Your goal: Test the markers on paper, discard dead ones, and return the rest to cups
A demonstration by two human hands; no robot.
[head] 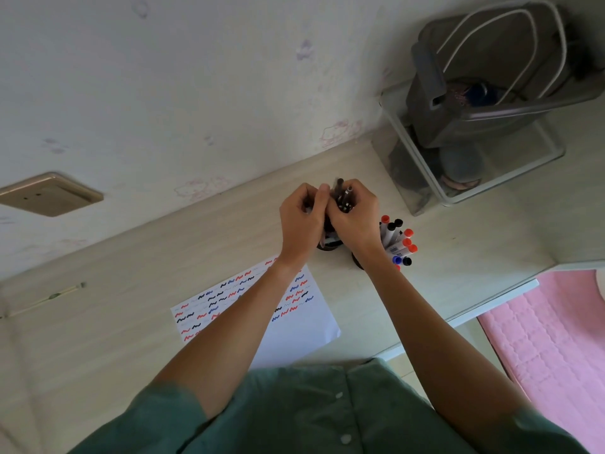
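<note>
My left hand and my right hand are closed together around a bunch of dark pens whose tips stick up between them. Under the hands stands a dark cup, mostly hidden. A second cup to the right, partly behind my right wrist, holds several markers with red, black and blue caps. A white paper covered with red, blue and black squiggles lies under my left forearm.
A clear plastic box holding a grey container stands at the back right of the pale wooden desk. A thin stick lies at the left. A pink cloth lies beyond the desk's right edge. The wall rises right behind the cups.
</note>
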